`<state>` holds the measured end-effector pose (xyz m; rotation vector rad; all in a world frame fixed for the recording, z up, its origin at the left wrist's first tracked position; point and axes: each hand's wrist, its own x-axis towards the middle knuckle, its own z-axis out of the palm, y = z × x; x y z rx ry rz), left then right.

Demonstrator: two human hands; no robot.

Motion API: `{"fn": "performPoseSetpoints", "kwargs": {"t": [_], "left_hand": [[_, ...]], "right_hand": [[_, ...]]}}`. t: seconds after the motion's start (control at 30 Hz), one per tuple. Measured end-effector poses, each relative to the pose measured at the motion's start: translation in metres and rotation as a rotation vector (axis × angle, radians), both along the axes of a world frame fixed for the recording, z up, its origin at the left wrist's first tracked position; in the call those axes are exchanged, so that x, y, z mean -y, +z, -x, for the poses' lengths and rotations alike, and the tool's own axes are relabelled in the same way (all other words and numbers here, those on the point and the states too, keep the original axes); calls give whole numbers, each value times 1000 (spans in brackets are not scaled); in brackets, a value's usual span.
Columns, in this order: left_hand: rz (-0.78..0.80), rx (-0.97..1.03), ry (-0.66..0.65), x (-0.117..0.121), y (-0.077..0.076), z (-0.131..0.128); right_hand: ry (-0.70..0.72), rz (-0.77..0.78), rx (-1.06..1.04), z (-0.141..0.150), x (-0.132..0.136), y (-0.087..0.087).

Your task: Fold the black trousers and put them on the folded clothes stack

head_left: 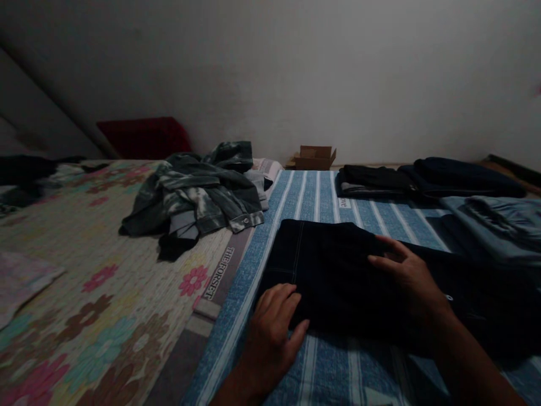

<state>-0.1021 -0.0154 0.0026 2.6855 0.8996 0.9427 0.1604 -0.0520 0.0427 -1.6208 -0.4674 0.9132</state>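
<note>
A dark navy garment [333,265], folded over, lies on a blue striped bed cover [308,197]. My left hand [273,327] rests at its near left corner, fingers laid flat on the edge of the cloth and thumb out. Flat on top of the garment toward its right side lies my right hand [408,270], fingers spread. Neither hand grips the cloth.
A crumpled heap of grey-green clothes [198,192] lies on a floral sheet [84,270] to the left. Folded dark garments [426,177] and folded blue jeans [499,223] sit at the right. A small cardboard box [315,158] stands by the wall. A red cushion [143,137] sits at the back left.
</note>
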Motion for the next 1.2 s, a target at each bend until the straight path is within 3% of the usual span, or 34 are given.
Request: {"fn": "performPoseSetpoints", "kwargs": {"t": [0.1, 0.23, 0.33, 0.43, 0.53, 0.7, 0.83, 0.93, 1.0, 1.1, 1.2], "left_hand": [[230, 115, -53, -8, 28, -12], [727, 262, -137, -35, 84, -41], [872, 348, -192, -53, 114, -57], [918, 371, -247, -63, 130, -59], [887, 404, -203, -71, 140, -43], [798, 436, 6, -96, 165, 12], [751, 429, 133, -116, 185, 63], [758, 444, 216, -133, 188, 99], [777, 417, 292, -148, 180, 122], [841, 393, 422, -172, 152, 155], [915, 337, 526, -191, 114, 179]], "right_hand": [[40, -63, 37, 11, -7, 22], [110, -193, 132, 31, -24, 55], [128, -237, 227, 46, -39, 71], [170, -326, 239, 61, -55, 79], [266, -476, 148, 80, -74, 81], [559, -688, -74, 127, -110, 86], [751, -755, -172, 173, -139, 94], [857, -735, -181, 208, -165, 95], [921, -682, -167, 231, -183, 87], [980, -573, -6, 260, -205, 63], [996, -529, 339, 281, -215, 28]]}}
